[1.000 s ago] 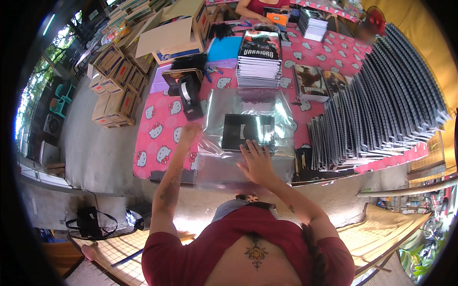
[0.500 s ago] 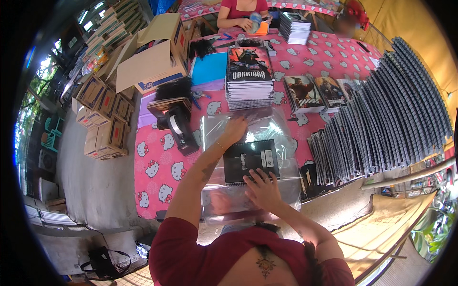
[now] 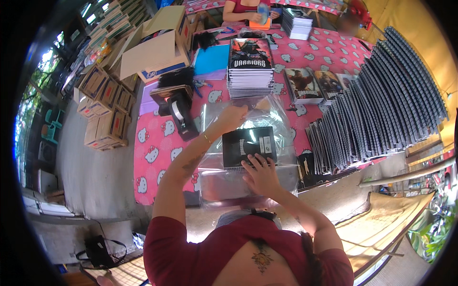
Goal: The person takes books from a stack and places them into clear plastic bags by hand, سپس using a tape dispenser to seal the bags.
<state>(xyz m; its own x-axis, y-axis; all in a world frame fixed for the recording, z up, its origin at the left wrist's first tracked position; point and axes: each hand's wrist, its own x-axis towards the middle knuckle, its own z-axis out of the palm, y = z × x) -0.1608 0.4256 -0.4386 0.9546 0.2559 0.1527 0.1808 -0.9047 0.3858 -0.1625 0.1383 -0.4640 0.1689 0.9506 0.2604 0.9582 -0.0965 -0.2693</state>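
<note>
A black spiral-bound notebook (image 3: 249,144) lies on a sheet of clear plastic film (image 3: 217,183) in front of me. My right hand (image 3: 261,175) rests on the notebook's lower right part, fingers spread. Beyond the notebook, my left hand (image 3: 232,117) has its fingers closed on the far part of the film, which is lifted and creased there. A stack of spiral notebooks (image 3: 250,71) with an illustrated cover stands just past my left hand. To the left of the film sits a black tape dispenser (image 3: 182,117).
Rows of spiral notebooks (image 3: 377,105) fill the right side. More illustrated notebooks (image 3: 303,86) lie before them. An open cardboard box (image 3: 155,55) and blue sheets (image 3: 211,59) are at the far left. Across the pink patterned table (image 3: 145,159), another person's hands (image 3: 257,18) hold something orange.
My left hand has pulled slightly up and the film beneath it is lifted more. My right hand stays on the notebook. The whole view has shifted a little.
</note>
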